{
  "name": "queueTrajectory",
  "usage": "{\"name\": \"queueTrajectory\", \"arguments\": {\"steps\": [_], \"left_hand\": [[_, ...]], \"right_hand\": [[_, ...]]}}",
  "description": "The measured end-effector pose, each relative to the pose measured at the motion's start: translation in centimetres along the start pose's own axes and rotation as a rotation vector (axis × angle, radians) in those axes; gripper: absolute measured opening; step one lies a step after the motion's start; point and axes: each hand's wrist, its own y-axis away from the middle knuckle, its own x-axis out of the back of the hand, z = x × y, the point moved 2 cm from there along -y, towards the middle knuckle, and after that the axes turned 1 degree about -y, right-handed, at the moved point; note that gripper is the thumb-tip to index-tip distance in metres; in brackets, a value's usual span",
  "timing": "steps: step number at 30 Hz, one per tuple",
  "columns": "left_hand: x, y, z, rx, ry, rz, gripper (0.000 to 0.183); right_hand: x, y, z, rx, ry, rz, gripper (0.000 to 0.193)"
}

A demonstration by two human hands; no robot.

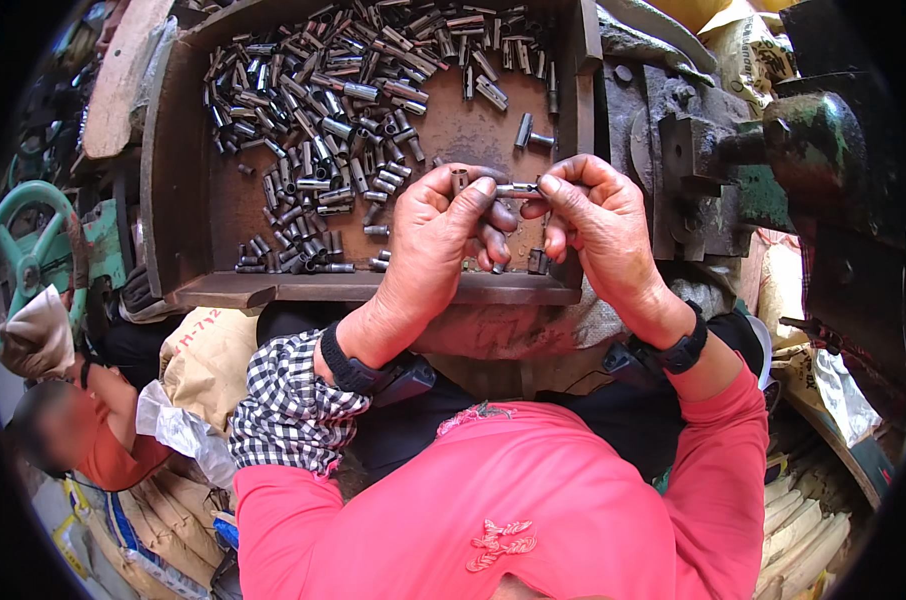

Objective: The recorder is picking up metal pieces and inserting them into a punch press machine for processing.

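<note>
Above the near edge of a brown tray (548, 290), my two hands meet at a thin, shiny metal pin-like piece (516, 189). My left hand (435, 225) pinches its left end between thumb and fingers. A short metal tube (460, 180) shows at that hand's curled forefinger. With thumb and forefinger closed, my right hand (603, 215) grips the other end; its exact shape there is partly hidden. Just below the right fingers is another short tube (538, 262), and I cannot tell whether they touch it. Many loose metal tubes (353, 90) lie heaped in the tray.
A dark, greasy machine (693, 170) with a green part stands right of the tray. At the far left is a green handwheel (33, 250). Another person (113, 430) in orange sits at lower left, near a tan sack (213, 365). More sacks (798, 530) lie lower right.
</note>
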Motion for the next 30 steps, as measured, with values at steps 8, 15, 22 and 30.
{"name": "queueTrajectory", "arguments": {"steps": [8,15,22,30], "left_hand": [[-1.2,0.8,0.0,-0.020,-0.213,0.015,0.022],[-0.5,1.0,1.3,-0.093,-0.726,-0.257,0.022],[0.7,0.4,1.2,-0.470,-0.953,-0.226,0.036],[5.9,-0.6,3.3,0.012,-0.121,0.043,0.022]], "right_hand": [[-0.3,0.4,-0.4,-0.037,0.017,0.009,0.017],[0.8,0.0,-1.2,-0.202,0.080,-0.216,0.013],[-1.5,-0.7,-1.8,-0.086,0.363,-0.179,0.017],[-1.7,-5.8,-1.5,0.824,1.978,-0.216,0.014]]}}
